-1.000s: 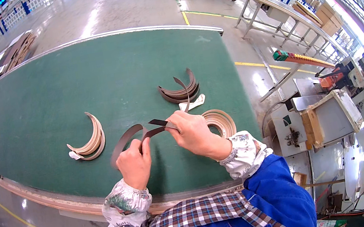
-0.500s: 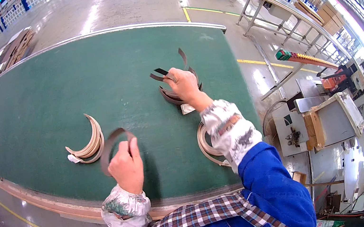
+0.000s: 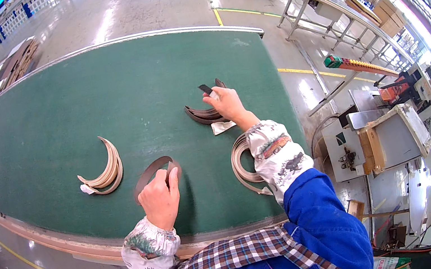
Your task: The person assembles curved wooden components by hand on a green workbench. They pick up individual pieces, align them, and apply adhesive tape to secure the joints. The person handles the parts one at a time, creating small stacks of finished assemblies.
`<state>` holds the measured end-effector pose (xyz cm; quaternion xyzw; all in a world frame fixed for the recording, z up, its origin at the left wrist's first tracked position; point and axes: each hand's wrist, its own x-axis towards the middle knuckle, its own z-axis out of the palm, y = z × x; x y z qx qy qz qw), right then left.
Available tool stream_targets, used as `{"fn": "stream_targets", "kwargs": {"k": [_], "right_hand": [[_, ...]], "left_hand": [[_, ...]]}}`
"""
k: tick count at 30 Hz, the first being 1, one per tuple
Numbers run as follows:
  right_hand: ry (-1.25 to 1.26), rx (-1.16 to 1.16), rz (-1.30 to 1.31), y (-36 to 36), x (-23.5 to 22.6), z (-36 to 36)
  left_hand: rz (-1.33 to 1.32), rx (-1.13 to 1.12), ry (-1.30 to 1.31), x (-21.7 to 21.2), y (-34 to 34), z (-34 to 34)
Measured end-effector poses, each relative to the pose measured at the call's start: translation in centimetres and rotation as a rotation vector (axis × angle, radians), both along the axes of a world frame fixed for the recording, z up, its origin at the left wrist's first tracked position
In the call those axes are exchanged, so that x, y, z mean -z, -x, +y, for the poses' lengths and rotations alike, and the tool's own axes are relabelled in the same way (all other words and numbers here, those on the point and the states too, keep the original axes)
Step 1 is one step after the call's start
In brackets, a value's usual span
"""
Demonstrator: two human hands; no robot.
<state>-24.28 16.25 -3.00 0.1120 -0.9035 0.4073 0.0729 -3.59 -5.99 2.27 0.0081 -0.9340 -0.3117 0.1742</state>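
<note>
My left hand (image 3: 159, 197) grips a curved dark brown strip (image 3: 149, 172), held on edge above the green table (image 3: 105, 90) near its front. My right hand (image 3: 226, 103) reaches further out and pinches a small dark piece (image 3: 205, 89) over a pile of dark curved strips (image 3: 204, 114). A white slip (image 3: 222, 127) lies just in front of that pile. Under my right forearm rests a stack of tan curved strips (image 3: 240, 163). To the left sits another stack of tan curved strips (image 3: 105, 170).
Metal racks and rails (image 3: 320, 8) stand on the grey floor to the right. A machine with grey and wooden parts (image 3: 375, 136) is at the right of the table. Flat boards (image 3: 5, 70) are stacked at the far left.
My right hand left the strip at my left hand and reached out to the dark pile, carrying a small dark piece. My left hand kept the brown strip.
</note>
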Motion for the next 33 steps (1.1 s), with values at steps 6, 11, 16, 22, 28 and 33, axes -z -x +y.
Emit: {"fn": "stream_targets", "kwargs": {"k": [6, 11, 16, 22, 28, 33], "right_hand": [[0.442, -0.648, -0.382, -10.2, -5.3, -3.3], [0.540, -0.581, -0.667, -13.0, -5.7, -2.2], [0.761, -0.295, -0.590, -9.9, -5.4, 4.5], [0.477, -0.084, -0.605, -10.5, -4.9, 9.0], [0.022, -0.025, -0.189, -14.9, -7.6, 2.9], [-0.028, -0.243, 0.152, -20.5, -7.9, -2.8]], "left_hand": [[0.044, 0.145, -0.141, 0.0, -0.2, 0.4], [-0.204, 0.324, -0.474, -1.0, -0.3, -0.1], [-0.337, 0.363, -0.535, -2.6, -0.1, -1.8], [-0.499, 0.510, -0.460, -2.2, 0.5, -2.3], [-0.613, 0.540, -0.502, -0.5, 0.9, -2.6], [-0.685, 0.597, -0.720, 0.3, 0.7, -2.6]]}}
